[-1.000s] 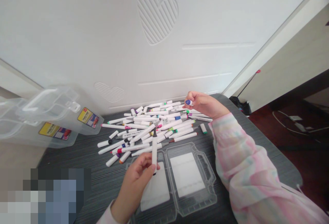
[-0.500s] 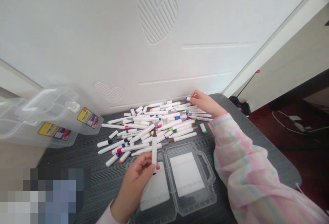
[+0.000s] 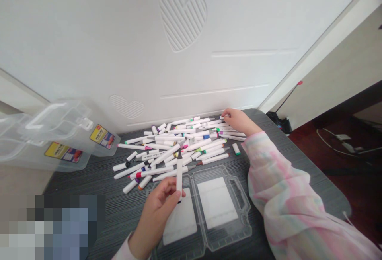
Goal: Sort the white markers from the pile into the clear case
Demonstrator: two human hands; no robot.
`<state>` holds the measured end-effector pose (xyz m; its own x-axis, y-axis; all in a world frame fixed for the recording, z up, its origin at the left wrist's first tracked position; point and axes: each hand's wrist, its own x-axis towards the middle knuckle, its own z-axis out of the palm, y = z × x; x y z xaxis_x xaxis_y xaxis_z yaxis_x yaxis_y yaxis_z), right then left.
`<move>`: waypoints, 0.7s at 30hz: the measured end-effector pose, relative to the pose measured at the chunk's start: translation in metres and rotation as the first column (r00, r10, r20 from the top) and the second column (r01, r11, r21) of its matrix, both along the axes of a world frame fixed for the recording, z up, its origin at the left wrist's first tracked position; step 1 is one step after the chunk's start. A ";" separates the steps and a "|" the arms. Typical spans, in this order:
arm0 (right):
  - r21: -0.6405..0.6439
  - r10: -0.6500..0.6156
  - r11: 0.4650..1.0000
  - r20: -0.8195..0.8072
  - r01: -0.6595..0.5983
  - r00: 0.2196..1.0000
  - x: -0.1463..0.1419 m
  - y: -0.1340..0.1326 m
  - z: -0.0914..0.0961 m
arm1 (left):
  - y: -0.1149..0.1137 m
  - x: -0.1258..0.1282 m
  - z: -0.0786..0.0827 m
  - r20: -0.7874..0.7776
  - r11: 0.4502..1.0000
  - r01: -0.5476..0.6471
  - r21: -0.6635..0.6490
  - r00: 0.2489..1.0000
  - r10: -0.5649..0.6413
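Note:
My left hand pinches a white marker upright, its dark uncapped tip pointing away from me, above an open clear plastic case. My right hand reaches to the far right end of a heap of white markers with coloured caps, fingers curled down among them against the wall. A small capped piece shows at its fingertips; whether it is gripped I cannot tell. A loose white cap lies just below that hand's wrist.
Two clear lidded boxes with yellow labels are stacked at the left of the dark wood-grain table. A white panelled wall backs the table. Dark floor with cables lies off the right edge.
My right hand, which held a blue-capped piece raised above the heap, has lowered and moved back to the pile's far right end. The left hand and its marker have stayed still.

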<state>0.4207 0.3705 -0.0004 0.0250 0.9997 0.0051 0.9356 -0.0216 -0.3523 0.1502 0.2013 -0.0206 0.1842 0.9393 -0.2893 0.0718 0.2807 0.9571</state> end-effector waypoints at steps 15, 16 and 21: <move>-0.042 0.318 0.947 -0.001 -0.318 0.948 -0.024 -0.013 0.015 | -0.001 0.000 0.001 -0.010 1.000 0.002 0.010 1.000 -0.002; -0.045 0.371 0.928 0.000 -0.370 0.929 -0.028 -0.015 0.015 | -0.001 -0.001 0.000 -0.012 1.000 0.003 0.013 1.000 -0.003; -0.100 0.509 0.859 0.061 -0.502 0.859 -0.043 -0.020 0.009 | -0.001 -0.001 -0.001 -0.024 1.000 0.024 0.021 0.999 -0.023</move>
<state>0.3773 0.3507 0.0090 -0.4810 0.8718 -0.0932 0.8506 0.4383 -0.2905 0.1489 0.2005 -0.0212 0.1995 0.9407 -0.2743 0.1013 0.2586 0.9606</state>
